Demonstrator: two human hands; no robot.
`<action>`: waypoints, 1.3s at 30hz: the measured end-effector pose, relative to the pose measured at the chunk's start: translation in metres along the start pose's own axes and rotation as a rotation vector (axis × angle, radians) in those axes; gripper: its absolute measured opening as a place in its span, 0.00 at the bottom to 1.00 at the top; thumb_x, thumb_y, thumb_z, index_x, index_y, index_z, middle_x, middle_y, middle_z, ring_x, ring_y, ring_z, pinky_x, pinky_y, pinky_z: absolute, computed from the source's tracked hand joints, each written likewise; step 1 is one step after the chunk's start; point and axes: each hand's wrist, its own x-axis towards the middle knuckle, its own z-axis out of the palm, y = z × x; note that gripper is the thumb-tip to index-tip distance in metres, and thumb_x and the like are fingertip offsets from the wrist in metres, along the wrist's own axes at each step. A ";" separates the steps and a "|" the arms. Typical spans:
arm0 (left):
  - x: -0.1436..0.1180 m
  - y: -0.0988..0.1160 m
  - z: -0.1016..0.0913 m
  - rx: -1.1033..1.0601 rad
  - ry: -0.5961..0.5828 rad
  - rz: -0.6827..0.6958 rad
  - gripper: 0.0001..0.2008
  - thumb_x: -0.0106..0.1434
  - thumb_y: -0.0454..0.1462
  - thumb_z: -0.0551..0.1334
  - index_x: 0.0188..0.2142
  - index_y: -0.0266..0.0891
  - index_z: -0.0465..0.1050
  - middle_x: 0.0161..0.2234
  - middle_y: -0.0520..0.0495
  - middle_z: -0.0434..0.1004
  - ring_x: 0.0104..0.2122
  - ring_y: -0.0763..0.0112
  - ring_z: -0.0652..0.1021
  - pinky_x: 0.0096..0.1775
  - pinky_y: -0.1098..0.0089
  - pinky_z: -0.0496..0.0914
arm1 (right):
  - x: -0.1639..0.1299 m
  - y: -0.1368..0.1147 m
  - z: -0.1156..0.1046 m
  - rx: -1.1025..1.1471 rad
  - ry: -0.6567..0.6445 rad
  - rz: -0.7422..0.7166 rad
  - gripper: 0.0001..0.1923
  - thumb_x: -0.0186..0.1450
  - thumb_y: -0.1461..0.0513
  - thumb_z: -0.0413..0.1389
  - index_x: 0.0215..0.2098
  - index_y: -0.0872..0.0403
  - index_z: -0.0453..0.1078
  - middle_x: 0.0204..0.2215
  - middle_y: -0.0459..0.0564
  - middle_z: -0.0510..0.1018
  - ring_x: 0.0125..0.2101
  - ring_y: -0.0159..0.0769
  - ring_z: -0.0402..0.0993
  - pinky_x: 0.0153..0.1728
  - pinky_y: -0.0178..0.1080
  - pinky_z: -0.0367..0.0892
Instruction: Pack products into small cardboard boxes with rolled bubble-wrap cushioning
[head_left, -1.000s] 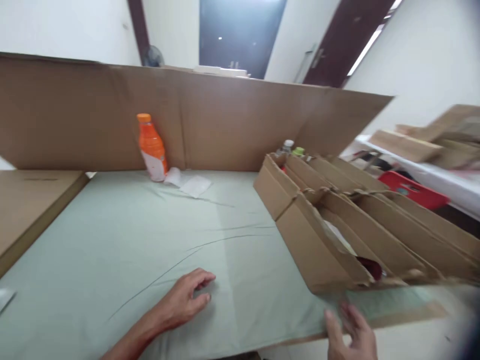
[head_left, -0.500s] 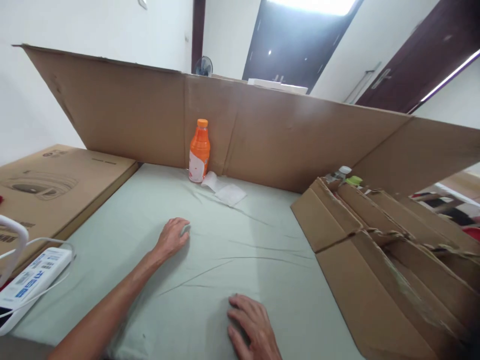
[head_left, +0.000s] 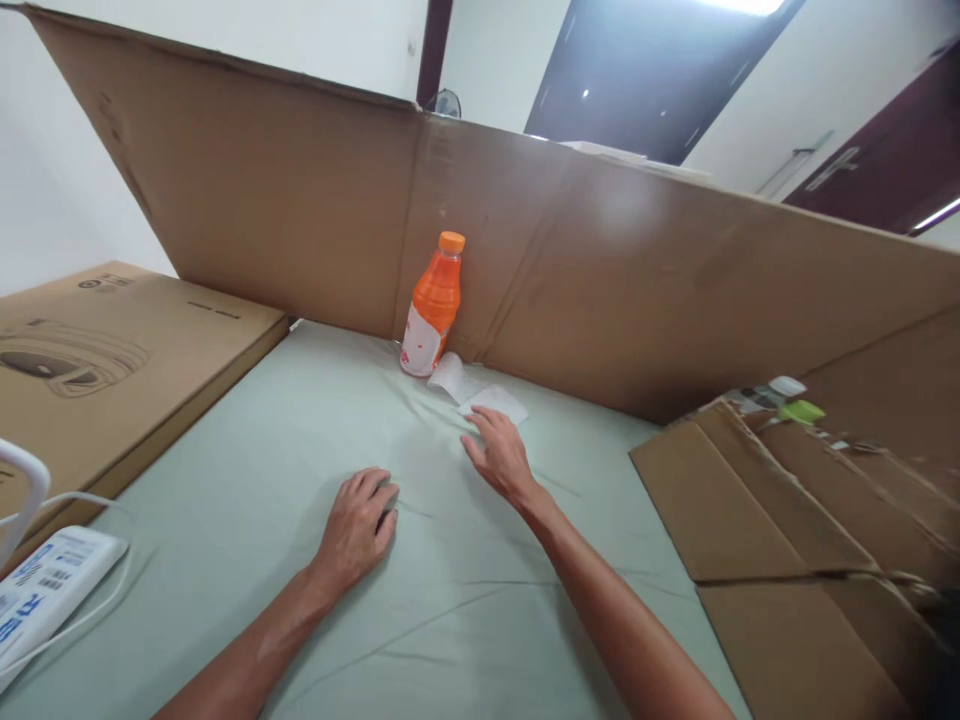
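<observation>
Green sheet (head_left: 225, 480) over the table, flat box (head_left: 112, 350) and power strip (head_left: 45, 590) far left, left hand (head_left: 356, 530) resting palm-down holding nothing, right hand (head_left: 499, 455) open with fingertips at the paper slip (head_left: 491, 402), orange bottle (head_left: 433, 305) just behind against the cardboard wall (head_left: 637, 290).
</observation>
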 end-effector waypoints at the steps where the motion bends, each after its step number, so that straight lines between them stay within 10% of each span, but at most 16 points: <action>1: 0.000 0.000 0.001 0.008 0.006 0.002 0.14 0.63 0.31 0.56 0.46 0.40 0.75 0.50 0.40 0.76 0.51 0.54 0.73 0.53 0.52 0.70 | 0.021 0.000 0.010 0.011 0.006 0.033 0.20 0.62 0.62 0.58 0.53 0.55 0.73 0.58 0.60 0.73 0.56 0.51 0.67 0.57 0.52 0.62; 10: -0.003 -0.002 0.003 -0.008 -0.011 0.002 0.14 0.63 0.31 0.56 0.47 0.40 0.73 0.52 0.39 0.76 0.53 0.53 0.73 0.53 0.50 0.71 | 0.136 0.037 0.027 0.217 0.219 0.212 0.22 0.69 0.57 0.44 0.48 0.58 0.76 0.40 0.55 0.81 0.40 0.41 0.74 0.44 0.40 0.67; 15: -0.003 -0.003 0.003 -0.054 0.011 -0.021 0.14 0.63 0.31 0.56 0.46 0.40 0.74 0.51 0.39 0.76 0.53 0.54 0.73 0.54 0.51 0.70 | 0.123 0.029 0.007 0.302 0.331 0.202 0.29 0.72 0.52 0.37 0.50 0.61 0.73 0.35 0.52 0.79 0.33 0.36 0.72 0.34 0.36 0.67; 19: -0.001 -0.003 0.003 -0.071 0.021 -0.023 0.13 0.63 0.31 0.56 0.45 0.38 0.75 0.50 0.38 0.76 0.51 0.54 0.74 0.52 0.51 0.71 | 0.107 0.013 0.005 0.257 0.356 0.159 0.26 0.73 0.55 0.37 0.54 0.60 0.71 0.45 0.57 0.79 0.44 0.41 0.73 0.45 0.41 0.67; 30: -0.004 -0.008 0.003 -0.058 0.020 0.010 0.14 0.63 0.31 0.57 0.45 0.41 0.75 0.50 0.40 0.76 0.52 0.54 0.74 0.53 0.50 0.70 | 0.097 0.007 0.037 -0.018 -0.039 0.196 0.20 0.67 0.68 0.47 0.52 0.55 0.76 0.53 0.55 0.78 0.54 0.43 0.71 0.57 0.43 0.60; 39: -0.004 -0.008 0.003 -0.046 0.010 0.030 0.14 0.63 0.32 0.56 0.46 0.40 0.75 0.50 0.39 0.76 0.51 0.52 0.74 0.51 0.50 0.70 | 0.033 0.046 0.001 -0.108 -0.080 0.252 0.27 0.64 0.59 0.56 0.60 0.55 0.70 0.62 0.60 0.71 0.60 0.53 0.65 0.59 0.54 0.56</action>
